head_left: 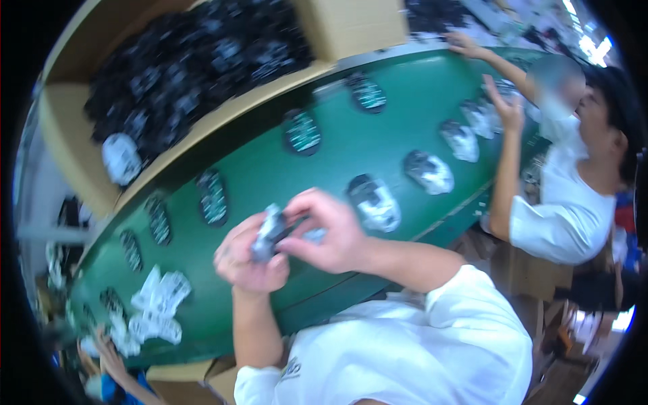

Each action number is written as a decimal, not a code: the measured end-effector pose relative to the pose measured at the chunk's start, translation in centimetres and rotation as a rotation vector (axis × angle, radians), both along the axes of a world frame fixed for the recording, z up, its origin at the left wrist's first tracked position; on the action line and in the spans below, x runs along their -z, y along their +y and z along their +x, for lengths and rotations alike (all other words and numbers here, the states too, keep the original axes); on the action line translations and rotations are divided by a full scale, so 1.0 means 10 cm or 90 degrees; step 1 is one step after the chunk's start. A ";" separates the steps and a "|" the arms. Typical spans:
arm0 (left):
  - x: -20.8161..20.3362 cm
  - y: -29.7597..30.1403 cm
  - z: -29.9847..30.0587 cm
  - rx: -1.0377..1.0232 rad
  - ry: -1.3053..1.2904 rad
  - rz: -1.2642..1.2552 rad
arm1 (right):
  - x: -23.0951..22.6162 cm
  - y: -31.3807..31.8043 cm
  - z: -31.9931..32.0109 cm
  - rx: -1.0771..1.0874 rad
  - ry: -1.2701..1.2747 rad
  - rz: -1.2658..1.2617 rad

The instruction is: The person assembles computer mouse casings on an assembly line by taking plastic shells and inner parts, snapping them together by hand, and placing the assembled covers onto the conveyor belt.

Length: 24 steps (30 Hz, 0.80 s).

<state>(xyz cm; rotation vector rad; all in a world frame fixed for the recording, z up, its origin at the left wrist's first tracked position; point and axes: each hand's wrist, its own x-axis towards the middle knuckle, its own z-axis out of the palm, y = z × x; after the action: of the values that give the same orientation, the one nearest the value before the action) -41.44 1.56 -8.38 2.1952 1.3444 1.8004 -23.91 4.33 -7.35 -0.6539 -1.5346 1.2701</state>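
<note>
Small shiny grey-and-black object (268, 236): held above the long green worktop (266, 177)
Left hand (244, 258): wrapped around the object
Right hand (329, 233): thumb and fingers narrow on the object's edge
Black oval pieces (302, 132): along the worktop
Brown cardboard carton (361, 30): beyond the worktop

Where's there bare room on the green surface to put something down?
Green surface shows bare between the far row's two right-hand dark pieces and the wrapped pieces nearer the person, and between the left hand and the pale bags. It's crowded at those bags and rightward, by a co-worker's hand.
</note>
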 end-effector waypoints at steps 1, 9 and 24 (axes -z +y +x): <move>-0.02 0.01 0.00 0.003 0.016 0.013 | -0.01 0.01 0.05 -0.008 -0.028 0.020; 0.05 0.00 -0.02 -0.028 0.021 0.059 | 0.05 -0.02 0.04 0.024 -0.035 0.111; 0.02 0.00 -0.14 0.003 0.075 -0.035 | -0.11 0.08 0.09 -0.111 -0.071 -0.169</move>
<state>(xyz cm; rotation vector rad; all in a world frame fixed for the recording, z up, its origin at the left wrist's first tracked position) -42.80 1.54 -8.58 2.3064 1.3907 1.6358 -22.98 5.11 -6.27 -0.7835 -1.5542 1.6109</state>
